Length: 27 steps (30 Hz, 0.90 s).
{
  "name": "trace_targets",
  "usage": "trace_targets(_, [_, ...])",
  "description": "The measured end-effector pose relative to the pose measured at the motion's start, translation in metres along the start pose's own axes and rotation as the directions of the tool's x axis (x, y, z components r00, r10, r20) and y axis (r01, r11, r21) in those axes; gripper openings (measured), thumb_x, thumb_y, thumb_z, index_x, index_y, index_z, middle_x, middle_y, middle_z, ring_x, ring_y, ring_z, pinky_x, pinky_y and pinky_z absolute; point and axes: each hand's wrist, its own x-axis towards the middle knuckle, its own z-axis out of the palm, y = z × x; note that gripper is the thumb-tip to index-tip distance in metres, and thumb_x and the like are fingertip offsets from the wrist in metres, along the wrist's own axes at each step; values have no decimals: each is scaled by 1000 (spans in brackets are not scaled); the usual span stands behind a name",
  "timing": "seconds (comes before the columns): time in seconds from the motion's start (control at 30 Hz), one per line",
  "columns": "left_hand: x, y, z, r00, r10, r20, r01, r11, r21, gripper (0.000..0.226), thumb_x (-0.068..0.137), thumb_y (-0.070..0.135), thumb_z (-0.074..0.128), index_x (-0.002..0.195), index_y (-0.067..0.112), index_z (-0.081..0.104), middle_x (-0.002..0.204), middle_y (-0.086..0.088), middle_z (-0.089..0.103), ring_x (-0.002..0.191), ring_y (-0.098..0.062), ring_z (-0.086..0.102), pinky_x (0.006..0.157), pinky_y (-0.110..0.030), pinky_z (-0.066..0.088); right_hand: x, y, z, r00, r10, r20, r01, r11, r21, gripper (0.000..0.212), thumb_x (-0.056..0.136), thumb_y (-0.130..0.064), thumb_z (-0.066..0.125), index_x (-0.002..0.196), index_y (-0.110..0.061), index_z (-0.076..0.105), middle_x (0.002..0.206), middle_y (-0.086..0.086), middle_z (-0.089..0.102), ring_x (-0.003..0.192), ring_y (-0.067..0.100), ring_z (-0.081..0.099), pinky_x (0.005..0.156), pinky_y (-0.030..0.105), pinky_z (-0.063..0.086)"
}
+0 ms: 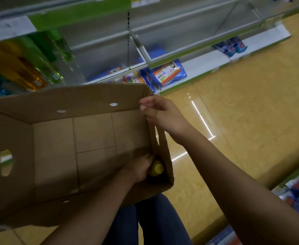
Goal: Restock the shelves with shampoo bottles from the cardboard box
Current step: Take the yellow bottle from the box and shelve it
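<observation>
The shelves stand ahead and above, mostly bare, with coloured bottles at the left. Below them the box lies open, nearly emptied. The right hand grips the box's right wall at the rim, steadying it. The left hand is down in the near right corner, fingers curled round the last bottle. Only the yellow cap shows, so the bottle seems to stand upright; the lift would likely go straight up, then forward-left to the shelves.
</observation>
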Motion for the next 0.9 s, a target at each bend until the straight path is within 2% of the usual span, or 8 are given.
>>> trace_targets(0.07, [4,4,8,999,7,-32,-8,1000,-20,58,88,5,53,142,14,33,140,-10,43,126,-27,44,103,-36,37,2,2,-3,1000,-1,4,1,1000,14,26,92,-14,61,117,-14,63,92,-12,62,100,10,60,99,38,49])
trace_targets(0.2, [2,-8,15,999,-7,-45,1,991,-136,54,88,15,57,136,29,37,130,-1,52,121,-21,50,101,-34,40,3,6,-5,1000,4,4,-4,1000,13,25,91,-15,61,116,-14,63,94,-9,62,106,17,60,101,43,47])
trace_targets(0.37, [-22,-14,-21,987,-133,-87,63,831,-552,81,67,13,81,137,18,41,132,2,50,126,-16,44,108,-34,34,-4,-13,-8,1000,-4,18,3,1000,31,25,91,-13,60,116,-12,63,96,-6,62,107,18,60,101,42,48])
trace_targets(0.5, [-54,-9,-79,955,-202,-216,33,798,-602,49,60,26,86,103,23,60,103,7,65,101,-11,60,91,-24,47,-12,-50,-4,999,-27,43,25,998,63,22,91,-10,60,113,-9,63,98,-1,62,108,21,61,101,41,48])
trace_targets(0.6, [-87,0,-130,914,-253,-318,-42,720,-693,38,64,12,85,93,15,62,87,9,66,79,7,62,69,-1,42,-19,-87,-1,997,-52,49,48,996,76,19,90,-10,61,109,-13,64,100,4,63,109,27,63,96,41,49])
trace_targets(0.7, [-123,12,-178,880,-253,-401,-138,673,-727,27,66,10,83,88,10,67,86,4,71,82,3,65,77,-10,45,-24,-130,5,993,-105,52,103,993,55,22,89,-12,63,110,-14,66,95,-1,64,106,27,63,95,42,50])
trace_targets(0.83, [-167,31,-239,823,-269,-500,-254,613,-748,29,66,12,84,89,14,67,94,-3,73,93,-14,68,85,-24,51,-34,-199,11,961,-219,167,208,975,81,29,88,-8,65,117,-6,62,93,1,63,85,12,60,76,18,49])
trace_targets(0.9, [-187,41,-266,796,-255,-549,-307,612,-729,39,59,23,86,92,17,66,94,-1,73,91,-12,68,83,-22,52,-41,-233,15,934,-263,240,246,964,99,33,87,-6,66,119,0,59,95,4,62,81,7,58,69,9,47])
